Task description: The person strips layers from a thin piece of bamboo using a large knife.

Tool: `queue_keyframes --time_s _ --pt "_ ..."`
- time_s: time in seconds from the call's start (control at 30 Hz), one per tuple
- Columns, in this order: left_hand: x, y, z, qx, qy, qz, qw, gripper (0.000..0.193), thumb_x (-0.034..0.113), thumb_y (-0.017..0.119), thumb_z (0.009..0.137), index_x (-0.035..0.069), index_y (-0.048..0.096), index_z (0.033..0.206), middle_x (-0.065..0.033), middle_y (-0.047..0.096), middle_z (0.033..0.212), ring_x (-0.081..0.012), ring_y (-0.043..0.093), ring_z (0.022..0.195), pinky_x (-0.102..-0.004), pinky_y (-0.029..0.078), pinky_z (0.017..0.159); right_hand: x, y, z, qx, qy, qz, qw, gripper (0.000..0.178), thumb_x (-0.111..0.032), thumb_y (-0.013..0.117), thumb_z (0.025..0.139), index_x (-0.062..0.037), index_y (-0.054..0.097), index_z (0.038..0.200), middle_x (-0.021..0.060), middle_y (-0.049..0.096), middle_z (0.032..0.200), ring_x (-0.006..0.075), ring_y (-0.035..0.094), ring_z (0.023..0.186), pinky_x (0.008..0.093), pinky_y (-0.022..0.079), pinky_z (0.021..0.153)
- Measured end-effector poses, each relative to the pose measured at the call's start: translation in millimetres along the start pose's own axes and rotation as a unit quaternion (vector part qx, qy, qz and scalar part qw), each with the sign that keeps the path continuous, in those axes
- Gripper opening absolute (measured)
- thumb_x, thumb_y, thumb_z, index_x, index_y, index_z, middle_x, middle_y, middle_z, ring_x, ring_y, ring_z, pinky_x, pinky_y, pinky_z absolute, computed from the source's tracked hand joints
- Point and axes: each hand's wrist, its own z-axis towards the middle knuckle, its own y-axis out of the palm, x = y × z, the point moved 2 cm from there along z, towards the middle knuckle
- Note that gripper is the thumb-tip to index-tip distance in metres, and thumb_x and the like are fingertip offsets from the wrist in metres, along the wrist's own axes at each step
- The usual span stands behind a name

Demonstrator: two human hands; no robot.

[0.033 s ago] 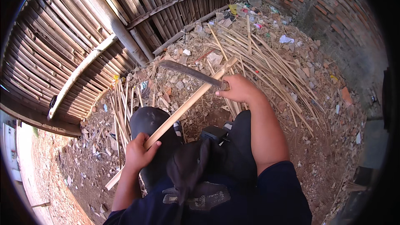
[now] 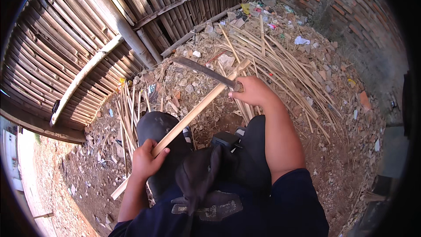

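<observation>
A long pale bamboo strip (image 2: 193, 117) slants across my lap, its lower end out past my left wrist and its upper end just beyond my right hand. My left hand (image 2: 148, 159) is closed round its lower part, thumb on top. In my right hand (image 2: 252, 90) is the short handle of a machete (image 2: 201, 69), fingers wrapped about it. The dark blade points up and to the left and crosses over the strip near its upper end. Whether the edge touches the strip, I cannot tell.
Ahead to the right lies a pile of split bamboo strips (image 2: 287, 72). More strips (image 2: 127, 118) stand by my left knee. A bamboo wall (image 2: 66, 57) rises at the left, a brick wall (image 2: 364, 22) at the right. Rubble and litter cover the ground.
The machete blade has shifted slightly to the right along with my right hand. My left hand and the bamboo strip stay where they were.
</observation>
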Motion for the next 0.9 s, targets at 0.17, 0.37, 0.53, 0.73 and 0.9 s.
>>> queue_keyframes --time_s 0.17,0.37,0.53,0.73,0.9 --pt "-4.9 1.0 -2.7 -0.018 -0.015 -0.009 1.000 0.040 0.039 0.081 0.086 0.005 0.061 0.091 -0.0147 0.063 0.063 -0.0370 0.066 0.060 -0.0438 0.052 0.059 -5.2 -3.7 -10.9 0.052 -0.034 -0.008 0.998 0.041 -0.035 0.083 0.080 -0.0063 0.074 0.108 0.0195 0.071 0.085 0.0378 0.071 0.085 0.0466 0.055 0.079" --pt "-2.1 -5.4 -3.0 -0.019 0.022 -0.032 0.999 0.033 0.030 0.080 0.086 0.005 0.060 0.093 -0.0144 0.063 0.064 -0.0354 0.066 0.060 -0.0422 0.051 0.058 -2.9 -6.8 -11.1 0.048 -0.025 -0.014 0.998 0.039 -0.034 0.083 0.078 -0.0068 0.075 0.104 0.0213 0.070 0.086 0.0379 0.071 0.086 0.0472 0.054 0.077" --pt "-4.0 -24.6 -17.2 0.001 0.025 -0.010 1.000 0.030 0.025 0.079 0.086 0.004 0.060 0.096 -0.0163 0.065 0.068 -0.0370 0.067 0.062 -0.0429 0.051 0.059 -3.2 -9.6 -13.7 0.056 -0.060 0.018 0.996 0.039 -0.035 0.082 0.078 -0.0073 0.075 0.105 0.0206 0.070 0.086 0.0381 0.070 0.086 0.0470 0.054 0.077" --pt "-33.2 -40.5 -23.7 0.072 -0.060 0.113 0.989 0.024 0.027 0.071 0.096 0.005 0.062 0.100 -0.0204 0.068 0.075 -0.0434 0.068 0.068 -0.0508 0.052 0.061 -8.0 -18.1 -20.5 0.023 -0.010 -0.025 0.999 0.041 -0.037 0.082 0.079 -0.0082 0.074 0.107 0.0183 0.072 0.090 0.0366 0.071 0.090 0.0464 0.055 0.078" --pt "-40.3 -33.3 -43.0 0.065 -0.040 0.090 0.993 0.018 0.015 0.068 0.088 0.003 0.062 0.101 -0.0217 0.068 0.075 -0.0444 0.068 0.070 -0.0516 0.053 0.062 1.8 -11.4 -21.2 0.020 -0.024 -0.025 0.999 0.044 -0.030 0.081 0.081 -0.0030 0.071 0.114 0.0204 0.073 0.100 0.0370 0.071 0.097 0.0459 0.055 0.084"
